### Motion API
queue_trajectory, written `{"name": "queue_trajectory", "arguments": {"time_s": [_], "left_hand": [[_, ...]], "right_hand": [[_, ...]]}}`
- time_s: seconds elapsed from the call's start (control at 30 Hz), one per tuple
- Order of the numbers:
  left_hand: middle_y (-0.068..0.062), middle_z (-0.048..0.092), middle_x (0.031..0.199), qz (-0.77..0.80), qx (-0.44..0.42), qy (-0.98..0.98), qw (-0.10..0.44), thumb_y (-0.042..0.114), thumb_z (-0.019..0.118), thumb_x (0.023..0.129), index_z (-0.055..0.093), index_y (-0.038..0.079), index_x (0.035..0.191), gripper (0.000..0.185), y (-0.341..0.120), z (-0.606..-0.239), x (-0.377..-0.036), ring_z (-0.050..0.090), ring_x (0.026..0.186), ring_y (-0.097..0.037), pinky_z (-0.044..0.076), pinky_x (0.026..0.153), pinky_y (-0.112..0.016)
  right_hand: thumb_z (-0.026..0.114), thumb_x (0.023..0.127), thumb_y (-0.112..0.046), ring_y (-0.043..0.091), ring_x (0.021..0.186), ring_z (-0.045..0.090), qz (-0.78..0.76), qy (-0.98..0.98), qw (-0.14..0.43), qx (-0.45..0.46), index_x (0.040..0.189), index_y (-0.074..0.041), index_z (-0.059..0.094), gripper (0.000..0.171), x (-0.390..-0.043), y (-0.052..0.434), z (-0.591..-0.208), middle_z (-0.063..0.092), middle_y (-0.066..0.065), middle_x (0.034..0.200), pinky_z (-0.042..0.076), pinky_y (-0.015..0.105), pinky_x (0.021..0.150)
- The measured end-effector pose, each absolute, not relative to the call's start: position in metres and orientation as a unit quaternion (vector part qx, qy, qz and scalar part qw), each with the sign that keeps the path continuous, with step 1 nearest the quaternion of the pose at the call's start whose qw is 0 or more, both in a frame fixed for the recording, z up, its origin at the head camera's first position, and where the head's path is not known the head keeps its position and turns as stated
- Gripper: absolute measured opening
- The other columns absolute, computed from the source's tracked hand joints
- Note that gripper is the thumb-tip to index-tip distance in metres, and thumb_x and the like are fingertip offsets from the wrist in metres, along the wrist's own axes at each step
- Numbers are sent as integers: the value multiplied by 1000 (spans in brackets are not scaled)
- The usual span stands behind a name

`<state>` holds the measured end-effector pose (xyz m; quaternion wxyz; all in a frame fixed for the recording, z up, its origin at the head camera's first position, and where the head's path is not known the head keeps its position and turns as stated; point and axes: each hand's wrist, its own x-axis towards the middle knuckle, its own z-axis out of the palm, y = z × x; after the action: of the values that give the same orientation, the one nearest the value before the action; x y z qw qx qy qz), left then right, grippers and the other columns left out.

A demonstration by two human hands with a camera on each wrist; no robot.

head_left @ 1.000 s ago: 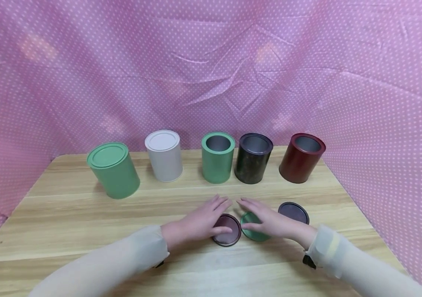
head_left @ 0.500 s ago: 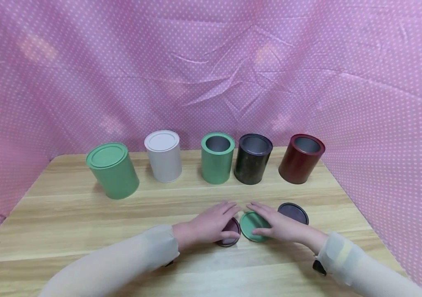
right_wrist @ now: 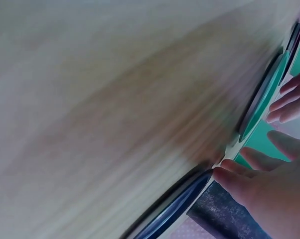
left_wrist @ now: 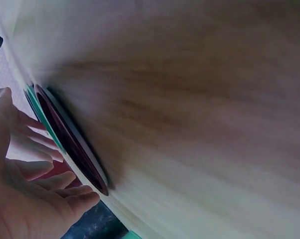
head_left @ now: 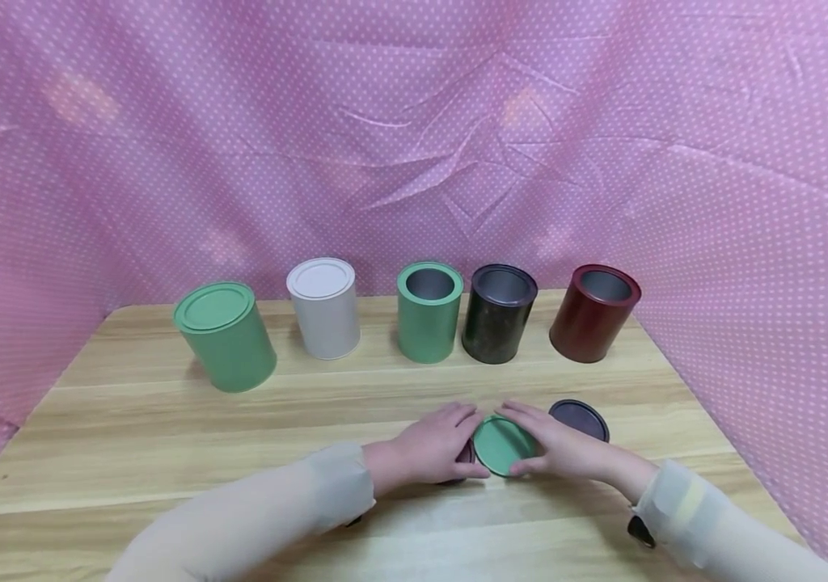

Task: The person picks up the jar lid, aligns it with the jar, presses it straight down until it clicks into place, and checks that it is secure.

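A green round lid point(head_left: 499, 444) lies flat on the wooden table between my two hands. My left hand point(head_left: 428, 446) hovers over a dark red lid point(left_wrist: 70, 142), covering most of it in the head view, its fingertips and thumb at the green lid's left side. From the other side my right hand point(head_left: 570, 449) reaches in, thumb and fingers spread around the green lid's right edge. Behind the right hand, partly covered by it, is a dark purple lid point(head_left: 580, 418). The fingers of both hands look loosely extended.
Along the back stand a lidded green can point(head_left: 232, 356), a lidded white can point(head_left: 328, 327), and topless green point(head_left: 427, 331), black point(head_left: 492, 335) and dark red point(head_left: 589, 327) cans. Pink dotted cloth point(head_left: 414, 145) hangs behind and at both sides of the wooden table point(head_left: 166, 469).
My left hand has slid right across the dark red lid to the green one. My right hand has drawn back a little to the right, uncovering more of the green lid.
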<state>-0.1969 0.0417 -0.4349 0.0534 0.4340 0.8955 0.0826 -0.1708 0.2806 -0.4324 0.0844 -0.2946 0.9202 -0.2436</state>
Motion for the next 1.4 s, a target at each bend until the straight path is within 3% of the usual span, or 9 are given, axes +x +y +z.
{"name": "queue_trajectory", "arguments": {"time_s": [0.57, 0.93, 1.4], "left_hand": [[-13, 41, 149, 82, 427, 897, 82, 64, 57, 87, 35, 8, 149, 86, 44, -439, -205, 37, 140, -30, 32, 117, -37], [-15, 40, 150, 69, 415, 903, 89, 64, 57, 87, 37, 6, 147, 86, 46, -439, -205, 36, 140, -34, 34, 115, -41], [-12, 41, 148, 27, 404, 912, 65, 65, 57, 86, 37, 4, 146, 88, 53, -442, -200, 38, 139, -29, 33, 116, -35]], "right_hand": [[75, 78, -48, 45, 136, 36, -241, 924, 110, -274, 143, -1, 42, 87, -174, 284, -431, 35, 26, 150, 36, 62, 105], [81, 75, -38, 47, 134, 38, -227, 931, 104, -264, 142, 0, 44, 84, -178, 290, -431, 37, 27, 148, 36, 62, 105], [83, 74, -30, 48, 135, 35, -220, 932, 101, -268, 141, 1, 45, 83, -178, 295, -435, 36, 28, 148, 36, 63, 105]]}}
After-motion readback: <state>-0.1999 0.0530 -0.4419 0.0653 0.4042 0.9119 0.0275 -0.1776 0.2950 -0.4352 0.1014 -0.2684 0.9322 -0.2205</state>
